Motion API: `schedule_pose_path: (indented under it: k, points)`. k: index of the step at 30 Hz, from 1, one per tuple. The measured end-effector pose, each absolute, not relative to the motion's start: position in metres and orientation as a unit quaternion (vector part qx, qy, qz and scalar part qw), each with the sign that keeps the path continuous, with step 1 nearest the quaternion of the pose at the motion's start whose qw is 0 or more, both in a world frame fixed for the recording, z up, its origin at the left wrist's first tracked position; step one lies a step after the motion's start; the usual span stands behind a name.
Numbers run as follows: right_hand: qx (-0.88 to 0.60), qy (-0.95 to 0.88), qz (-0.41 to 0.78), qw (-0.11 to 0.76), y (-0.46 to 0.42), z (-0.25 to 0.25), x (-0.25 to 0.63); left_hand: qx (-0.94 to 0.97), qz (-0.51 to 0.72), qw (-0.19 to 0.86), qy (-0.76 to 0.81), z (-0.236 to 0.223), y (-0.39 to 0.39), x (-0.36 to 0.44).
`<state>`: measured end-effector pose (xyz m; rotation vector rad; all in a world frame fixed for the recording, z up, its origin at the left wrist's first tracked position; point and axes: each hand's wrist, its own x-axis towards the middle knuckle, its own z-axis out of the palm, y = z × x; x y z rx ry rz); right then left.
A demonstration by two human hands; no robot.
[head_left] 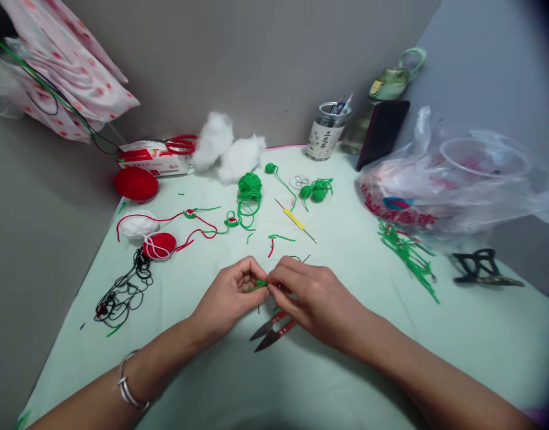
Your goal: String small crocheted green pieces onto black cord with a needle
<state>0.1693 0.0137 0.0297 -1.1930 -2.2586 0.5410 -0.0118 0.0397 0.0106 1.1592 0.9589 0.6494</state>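
Close together at the middle of the table, my left hand (pixel 236 286) and my right hand (pixel 308 292) both pinch a small piece of green yarn (pixel 258 285) between the fingertips. Red-handled thread snips (pixel 271 334) show under my right hand with their blades apart; whether that hand's lower fingers hold them or they lie on the table, I cannot tell. Just beyond my hands are short green and red yarn scraps (pixel 271 245). A yellow-handled crochet hook (pixel 294 219) lies farther back, between a green yarn ball (pixel 250 188) and small green crocheted balls (pixel 318 191).
To the left are tangled black cord (pixel 126 292), red yarn (pixel 135 183), white yarn (pixel 138 225) and a box (pixel 156 160) topped by red-handled scissors (pixel 181 144). White stuffing (pixel 241 156), a pen cup (pixel 324 134), a phone (pixel 382 134) and a plastic bag (pixel 404 179) line the back. Green yarn offcuts (pixel 409 254) and a black hair clip (pixel 480 267) lie right.
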Motion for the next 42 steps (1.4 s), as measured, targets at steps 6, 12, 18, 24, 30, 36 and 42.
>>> schedule_pose_path:
  k: [6,12,18,24,30,36,42]
  points:
    - [-0.396,-0.606,0.536,0.434,0.013,0.058,0.181,0.529,0.282,0.677,0.428,0.015,0.047,-0.018]
    - [-0.373,-0.421,0.624,0.543,0.033,0.069,0.221,0.513,0.277,0.698,0.415,0.009,0.056,-0.028]
    - [-0.394,-0.283,0.453,0.748,0.05,0.084,0.254,0.486,0.282,0.705,0.433,0.009,0.06,-0.029]
    - [-0.367,-0.227,0.365,0.825,0.054,0.089,0.271,0.479,0.276,0.715,0.428,0.008,0.062,-0.031]
    - [-0.37,-0.204,0.325,0.846,0.055,0.089,0.28,0.475,0.273,0.718,0.429,0.007,0.062,-0.031]
    - [-0.377,-0.199,0.312,0.849,0.054,0.089,0.284,0.481,0.273,0.715,0.428,0.007,0.063,-0.031]
    - [-0.376,-0.203,0.289,0.856,0.056,0.087,0.285,0.482,0.269,0.713,0.433,0.007,0.062,-0.031]
